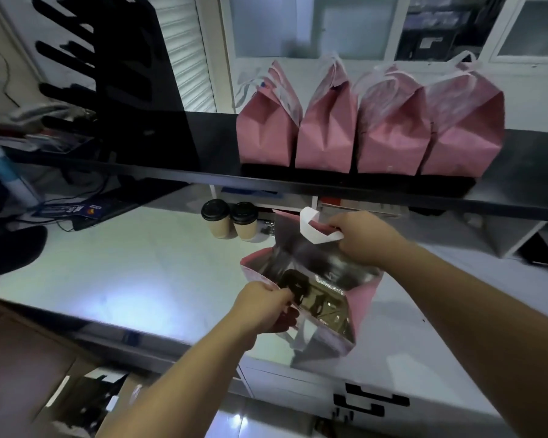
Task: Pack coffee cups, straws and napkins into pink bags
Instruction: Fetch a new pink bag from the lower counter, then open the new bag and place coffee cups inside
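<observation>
Both hands are on the open pink bag (364, 298) right now, pulling its mouth apart. Left hand (263, 306) pinches the near rim, fingers curled over the edge, and right hand (363, 238) grips the far rim up by the white handle (315, 230). So the bag sits between my hands, standing on the white tabletop (117, 273) close to its front edge.

Stuff I can't really make out: the inside of the bag is shiny silver lining with a dark shape reflected or sitting low in it, honestly can't tell which. My left fingertips are tucked behind the rim, and the bottom of the bag is blurry.

Two coffee cups (230, 219) with black lids stand side by side on the tabletop just beyond the bag, to its left, not touching either hand. Their far side is tucked under the black shelf (203, 172). On that shelf four closed pink bags (367, 131) stand in a row, touching each other, well above my hands. A dark rack (117, 74) at top left is pure silhouette, and the clutter at far left is too smeared to name.
</observation>
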